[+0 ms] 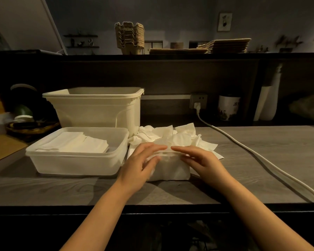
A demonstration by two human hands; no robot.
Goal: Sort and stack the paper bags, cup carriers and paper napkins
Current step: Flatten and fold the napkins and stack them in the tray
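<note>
While the left hand (143, 160) and right hand (204, 161) press straight fingers on its top edge, the napkin stack (170, 172) sits just beside the shallow tub (76, 157); open desk (234, 178) stretches right to the cable (261, 156).

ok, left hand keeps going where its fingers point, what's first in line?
Probably the loose heap of crumpled white paper napkins just beyond the left hand; it may graze the right hand first, depth unclear.

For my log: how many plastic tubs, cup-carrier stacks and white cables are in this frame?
plastic tubs: 2
cup-carrier stack: 1
white cable: 1
Total: 4
</note>
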